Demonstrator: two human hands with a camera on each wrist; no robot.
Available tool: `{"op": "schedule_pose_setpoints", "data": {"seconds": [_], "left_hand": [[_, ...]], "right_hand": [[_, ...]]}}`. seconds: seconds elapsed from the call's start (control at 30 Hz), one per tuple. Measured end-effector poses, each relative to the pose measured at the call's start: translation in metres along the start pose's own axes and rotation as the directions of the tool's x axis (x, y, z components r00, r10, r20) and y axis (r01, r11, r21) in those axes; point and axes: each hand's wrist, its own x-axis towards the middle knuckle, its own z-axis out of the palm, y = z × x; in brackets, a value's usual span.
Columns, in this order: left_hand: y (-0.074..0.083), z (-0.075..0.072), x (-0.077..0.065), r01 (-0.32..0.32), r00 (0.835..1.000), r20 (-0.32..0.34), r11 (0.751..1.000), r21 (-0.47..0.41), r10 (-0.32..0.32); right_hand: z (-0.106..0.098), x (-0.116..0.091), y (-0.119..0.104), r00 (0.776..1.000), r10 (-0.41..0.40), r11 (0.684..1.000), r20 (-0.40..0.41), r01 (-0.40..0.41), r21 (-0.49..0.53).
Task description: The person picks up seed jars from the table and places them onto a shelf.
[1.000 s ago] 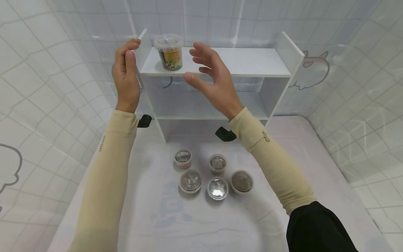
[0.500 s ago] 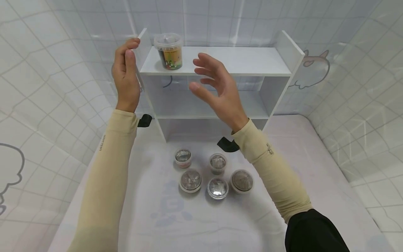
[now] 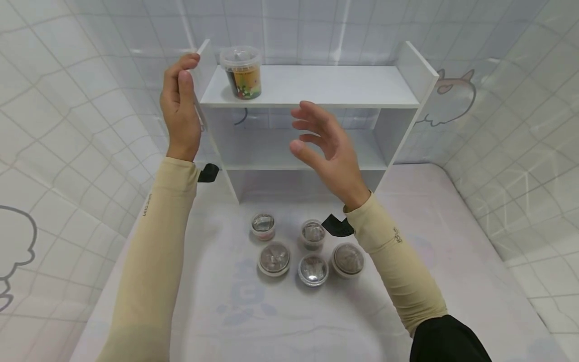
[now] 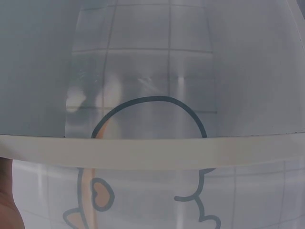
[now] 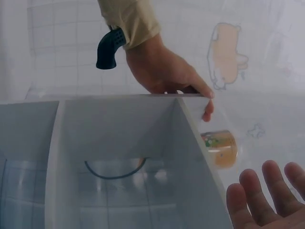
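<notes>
A white shelf unit (image 3: 307, 104) stands at the back. My left hand (image 3: 182, 108) holds the upper part of its left side panel, the fingertips bent over the edge; that hand (image 5: 162, 69) shows against the panel's outside in the right wrist view too. On the top board, near the left end, sits a clear lidded tub (image 3: 244, 75) with a yellow and green printed label. Loosely curved and holding nothing, my right hand (image 3: 332, 153) hovers in front of the middle shelf; its fingers (image 5: 274, 191) appear in the right wrist view, apart from the tub.
Several small round lidded tubs stand on the white-covered table (image 3: 253, 322) before the shelf, among them a silvery-topped one (image 3: 313, 270) and a wider one (image 3: 347, 259). Tile-patterned sheeting (image 3: 534, 151) with cartoon drawings surrounds the table.
My right hand has drawn back from beside the tub on the top board, moving down and to the right. The left hand and the tubs have stayed put.
</notes>
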Motion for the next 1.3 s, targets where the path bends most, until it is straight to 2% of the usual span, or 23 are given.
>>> {"op": "schedule_pose_setpoints", "data": {"seconds": [0.2,0.57,0.9,1.03,1.3], "left_hand": [[0.000,-0.003,-0.001,-0.011,1.000,0.006,0.999,0.031,0.010],[-0.001,-0.002,0.001,-0.007,1.000,0.003,1.000,0.021,0.006],[0.001,-0.002,0.000,-0.001,1.000,0.010,1.000,0.019,0.001],[0.002,-0.001,0.001,0.017,1.000,-0.001,1.000,-0.003,-0.017],[0.001,-0.001,0.000,0.019,1.000,-0.009,1.000,-0.002,-0.019]], "right_hand": [[-0.012,-0.015,0.004,1.000,-0.002,1.000,-0.004,0.002,-0.013],[-0.039,-0.045,0.006,0.997,0.080,0.994,-0.021,-0.082,-0.068],[-0.055,-0.071,0.011,0.991,0.129,0.987,0.024,-0.126,-0.104],[-0.063,-0.083,0.015,0.985,0.162,0.977,0.056,-0.152,-0.147],[-0.073,-0.114,0.022,0.960,0.270,0.956,0.078,-0.257,-0.143]]}}
